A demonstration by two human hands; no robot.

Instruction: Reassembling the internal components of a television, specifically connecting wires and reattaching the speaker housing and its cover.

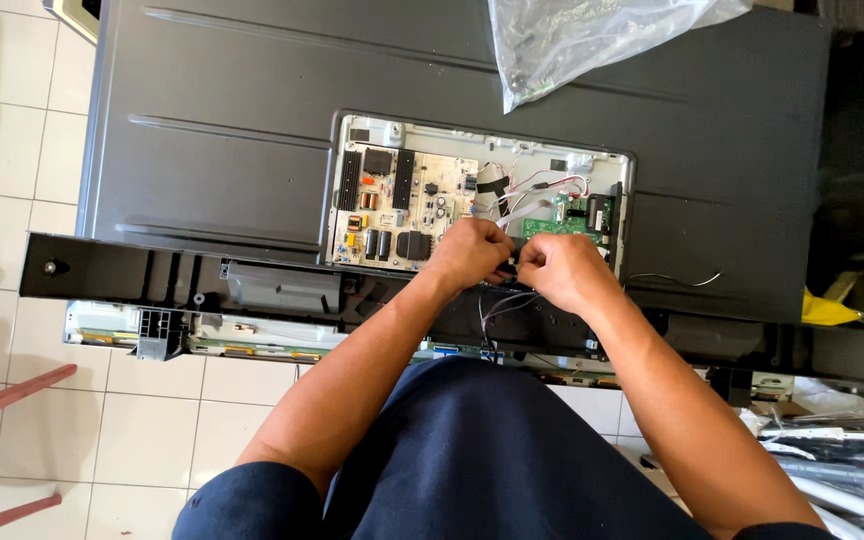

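Pinching a small black connector (508,270) with my left hand (469,253) and right hand (562,270), both closed on it, at the circuit board's (402,207) lower edge. Risk: tugging sideways could tear its thin wires (497,308).

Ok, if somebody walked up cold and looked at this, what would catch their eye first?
Probably the big dark grey flat panel back lying on the tiled floor, with its opened bay showing a pale circuit board dotted with black and orange parts. At the bay's lower edge, the left hand and right hand meet, pinching thin dark wires. A crumpled clear plastic bag lies on the panel's top.
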